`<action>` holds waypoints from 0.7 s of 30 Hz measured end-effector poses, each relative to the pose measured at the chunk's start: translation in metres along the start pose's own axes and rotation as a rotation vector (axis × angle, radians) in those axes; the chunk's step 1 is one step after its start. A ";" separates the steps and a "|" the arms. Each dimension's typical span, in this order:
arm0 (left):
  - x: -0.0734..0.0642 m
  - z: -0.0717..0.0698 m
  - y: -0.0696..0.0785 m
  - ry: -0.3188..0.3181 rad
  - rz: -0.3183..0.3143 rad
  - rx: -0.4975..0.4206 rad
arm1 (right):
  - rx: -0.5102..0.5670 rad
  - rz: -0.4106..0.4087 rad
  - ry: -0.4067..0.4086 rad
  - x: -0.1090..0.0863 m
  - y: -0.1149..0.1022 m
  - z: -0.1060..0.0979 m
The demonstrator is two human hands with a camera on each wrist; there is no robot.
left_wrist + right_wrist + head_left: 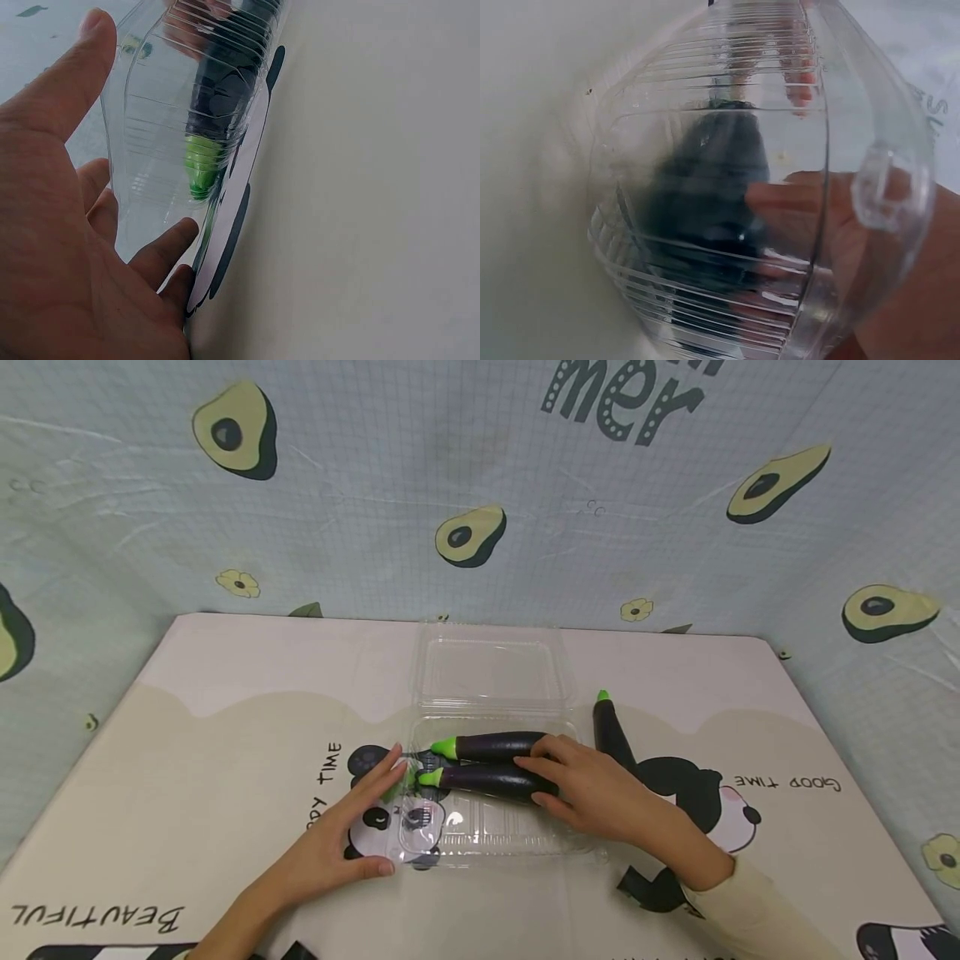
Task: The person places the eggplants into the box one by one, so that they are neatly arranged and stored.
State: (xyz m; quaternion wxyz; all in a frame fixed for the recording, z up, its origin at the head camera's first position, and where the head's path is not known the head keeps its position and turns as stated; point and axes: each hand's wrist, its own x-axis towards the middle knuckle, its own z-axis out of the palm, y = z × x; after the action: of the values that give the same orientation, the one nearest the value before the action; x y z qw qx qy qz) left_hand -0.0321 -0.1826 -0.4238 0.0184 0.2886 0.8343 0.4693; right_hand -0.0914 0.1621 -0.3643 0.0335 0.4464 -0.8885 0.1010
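Clear container: set open on the bench, its lid laid back toward the far side.
Far eggplant: placed across the container's base, green stem end turned to the left.
Near eggplant: seen just beside the far one, also in the base and stem to the left; whether its underside is rested on the floor of the base cannot be told.
Right hand: reached in over the right ends of both; the near eggplant is held between fingers and thumb.
Left hand: placed at the container's left end, fingers spread wide and thumb well apart, nothing gripped.
Third eggplant: left outside on the bench, to the right of the container, its lower end partly hidden by the right hand.
Backdrop: printed with avocados and flowers, hung behind the bench.
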 end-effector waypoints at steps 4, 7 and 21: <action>0.000 0.000 0.000 -0.001 -0.005 0.002 | 0.016 0.016 0.003 -0.001 0.000 -0.001; 0.000 0.001 -0.001 0.000 0.002 -0.002 | 0.036 0.027 0.010 -0.001 -0.001 -0.002; 0.000 0.001 -0.001 0.002 -0.002 0.001 | 0.128 0.075 0.139 -0.012 0.001 -0.021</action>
State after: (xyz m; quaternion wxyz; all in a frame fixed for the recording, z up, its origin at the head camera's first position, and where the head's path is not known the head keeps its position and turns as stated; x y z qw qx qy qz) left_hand -0.0323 -0.1820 -0.4248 0.0181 0.2873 0.8349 0.4691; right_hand -0.0861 0.1769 -0.3455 0.0625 0.4061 -0.8917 0.1896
